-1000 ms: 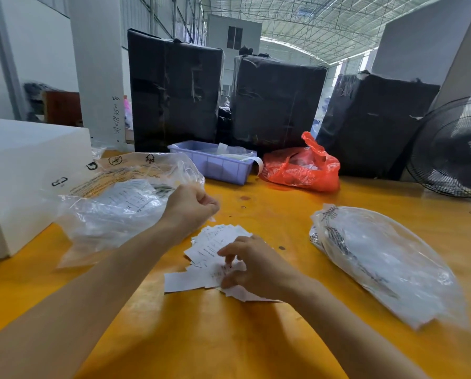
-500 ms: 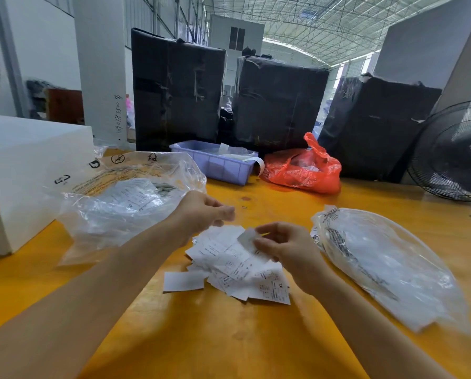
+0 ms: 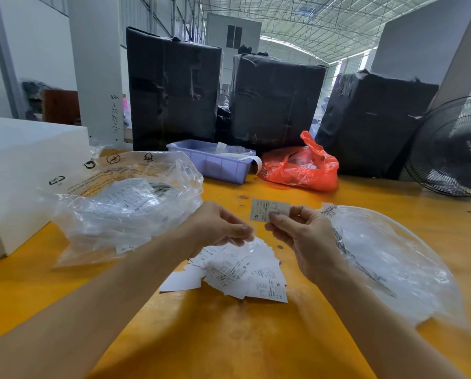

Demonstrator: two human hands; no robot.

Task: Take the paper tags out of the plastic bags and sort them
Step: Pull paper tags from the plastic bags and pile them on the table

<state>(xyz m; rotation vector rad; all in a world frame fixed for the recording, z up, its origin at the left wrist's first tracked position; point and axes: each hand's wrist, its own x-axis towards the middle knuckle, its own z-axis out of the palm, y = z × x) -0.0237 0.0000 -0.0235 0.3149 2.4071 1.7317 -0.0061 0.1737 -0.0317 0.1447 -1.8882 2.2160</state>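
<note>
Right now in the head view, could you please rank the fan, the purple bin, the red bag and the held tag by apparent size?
1. Fan, though cut off by the frame.
2-3. Purple bin and red bag: too alike to rank.
4. Held tag.

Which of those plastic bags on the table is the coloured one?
The red bag at the back, beside the purple tray. The two nearer bags, left and right, are clear.

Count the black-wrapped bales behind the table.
3. Left bale behind the purple bin; middle bale behind the red bag; right bale beside the fan. More may be hidden behind.
</note>
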